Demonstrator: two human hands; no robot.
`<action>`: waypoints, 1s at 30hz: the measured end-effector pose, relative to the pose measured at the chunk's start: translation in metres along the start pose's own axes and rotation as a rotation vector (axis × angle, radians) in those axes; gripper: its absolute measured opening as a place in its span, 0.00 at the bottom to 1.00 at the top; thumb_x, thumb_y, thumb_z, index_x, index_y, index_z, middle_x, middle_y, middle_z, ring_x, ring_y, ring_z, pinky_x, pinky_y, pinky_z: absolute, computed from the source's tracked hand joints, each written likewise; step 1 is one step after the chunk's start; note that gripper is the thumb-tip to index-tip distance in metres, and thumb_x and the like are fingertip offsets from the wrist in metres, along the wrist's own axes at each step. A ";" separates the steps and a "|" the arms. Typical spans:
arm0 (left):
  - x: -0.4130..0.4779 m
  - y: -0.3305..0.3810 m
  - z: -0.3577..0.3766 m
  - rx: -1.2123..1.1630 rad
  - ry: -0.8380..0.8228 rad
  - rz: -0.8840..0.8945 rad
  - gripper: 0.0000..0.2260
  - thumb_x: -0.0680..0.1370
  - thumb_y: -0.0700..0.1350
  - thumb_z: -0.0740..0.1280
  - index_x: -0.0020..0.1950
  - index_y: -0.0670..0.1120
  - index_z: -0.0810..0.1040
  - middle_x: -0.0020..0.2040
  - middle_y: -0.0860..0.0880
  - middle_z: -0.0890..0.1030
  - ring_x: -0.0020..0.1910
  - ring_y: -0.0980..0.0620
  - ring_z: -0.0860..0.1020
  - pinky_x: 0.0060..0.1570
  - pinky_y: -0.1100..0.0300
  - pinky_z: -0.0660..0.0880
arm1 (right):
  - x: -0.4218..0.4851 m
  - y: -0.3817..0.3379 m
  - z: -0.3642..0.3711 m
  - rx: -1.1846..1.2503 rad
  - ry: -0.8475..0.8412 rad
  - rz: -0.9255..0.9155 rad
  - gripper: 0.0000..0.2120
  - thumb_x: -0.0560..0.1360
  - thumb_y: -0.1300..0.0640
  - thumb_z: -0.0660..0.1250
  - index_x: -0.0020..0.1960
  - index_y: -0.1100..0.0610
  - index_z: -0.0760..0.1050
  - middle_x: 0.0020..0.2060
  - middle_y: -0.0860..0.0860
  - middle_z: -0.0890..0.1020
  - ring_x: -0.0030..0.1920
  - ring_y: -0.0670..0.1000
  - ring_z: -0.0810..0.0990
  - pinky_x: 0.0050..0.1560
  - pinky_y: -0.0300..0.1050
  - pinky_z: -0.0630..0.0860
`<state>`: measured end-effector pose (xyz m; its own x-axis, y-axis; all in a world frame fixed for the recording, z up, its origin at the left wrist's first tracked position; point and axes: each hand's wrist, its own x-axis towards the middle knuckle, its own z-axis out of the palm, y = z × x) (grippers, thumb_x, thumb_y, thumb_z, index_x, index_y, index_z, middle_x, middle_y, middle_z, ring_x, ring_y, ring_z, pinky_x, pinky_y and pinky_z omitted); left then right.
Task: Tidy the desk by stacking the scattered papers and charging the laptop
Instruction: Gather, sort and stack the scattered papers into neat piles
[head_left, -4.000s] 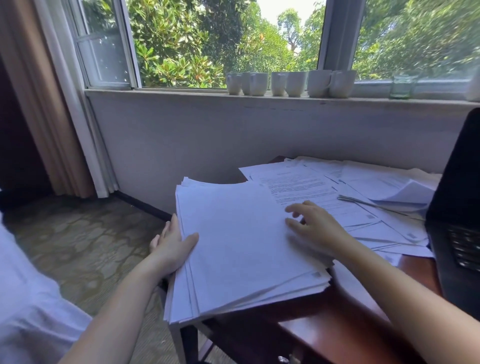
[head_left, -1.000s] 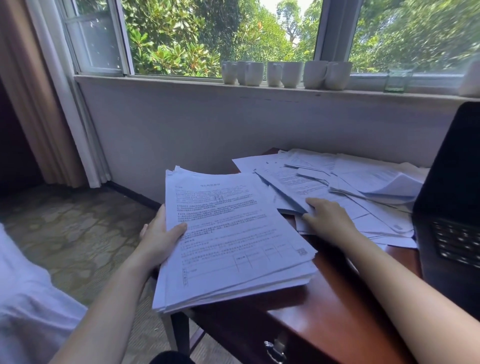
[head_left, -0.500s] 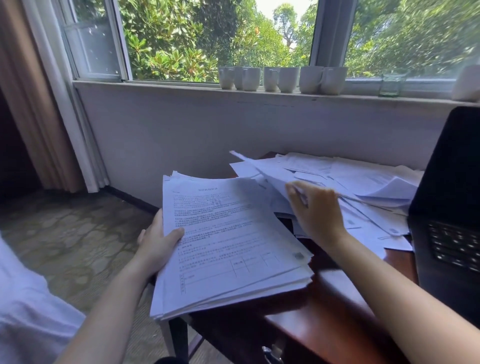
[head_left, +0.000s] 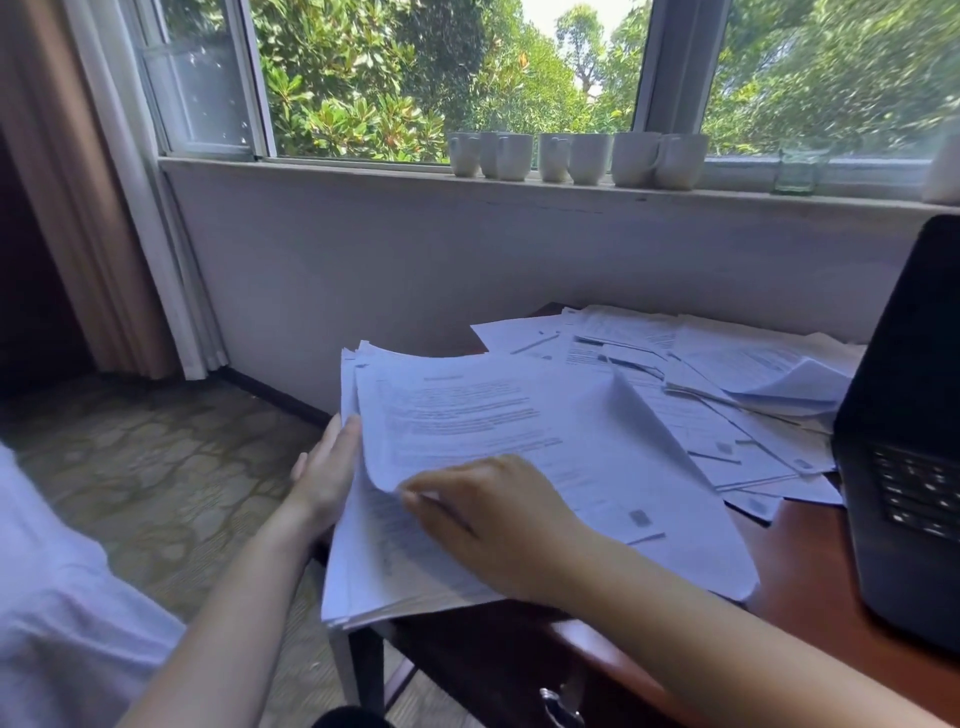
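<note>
Paper, light, limp and slippery, slides easily. The left hand (head_left: 327, 467), fingers straight, braces the stack (head_left: 374, 571) overhanging the surface (head_left: 795, 561) corner. The right hand (head_left: 498, 519) pinches the top sheet (head_left: 519, 415) by its curling edge, probably the best hold. Scattered papers (head_left: 727, 364) lie beside the laptop (head_left: 909, 415).
</note>
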<state>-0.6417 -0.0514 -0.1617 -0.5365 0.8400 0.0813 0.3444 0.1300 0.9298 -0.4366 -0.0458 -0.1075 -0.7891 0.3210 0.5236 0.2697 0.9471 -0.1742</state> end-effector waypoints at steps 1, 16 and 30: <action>0.001 -0.001 -0.002 -0.059 -0.020 -0.021 0.37 0.66 0.73 0.49 0.70 0.58 0.69 0.70 0.56 0.71 0.75 0.47 0.59 0.75 0.47 0.51 | 0.000 -0.004 0.002 0.073 -0.090 0.006 0.19 0.80 0.49 0.52 0.47 0.58 0.78 0.39 0.55 0.83 0.43 0.60 0.79 0.40 0.52 0.75; 0.011 -0.012 -0.005 0.094 -0.111 0.059 0.23 0.68 0.55 0.59 0.63 0.60 0.61 0.61 0.55 0.75 0.68 0.46 0.70 0.71 0.41 0.58 | -0.003 0.062 -0.024 0.099 -0.196 0.440 0.18 0.80 0.50 0.60 0.67 0.54 0.72 0.66 0.50 0.74 0.68 0.49 0.70 0.68 0.41 0.63; 0.016 -0.012 -0.009 0.178 -0.081 0.079 0.25 0.69 0.58 0.59 0.66 0.61 0.60 0.58 0.58 0.77 0.61 0.46 0.76 0.63 0.43 0.70 | -0.057 0.159 -0.063 -0.158 -0.009 1.202 0.07 0.73 0.57 0.61 0.36 0.56 0.69 0.42 0.54 0.77 0.45 0.58 0.74 0.41 0.45 0.67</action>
<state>-0.6612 -0.0447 -0.1685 -0.4416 0.8897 0.1155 0.5172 0.1473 0.8431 -0.3139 0.0864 -0.1128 0.0075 0.9958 0.0918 0.8967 0.0339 -0.4413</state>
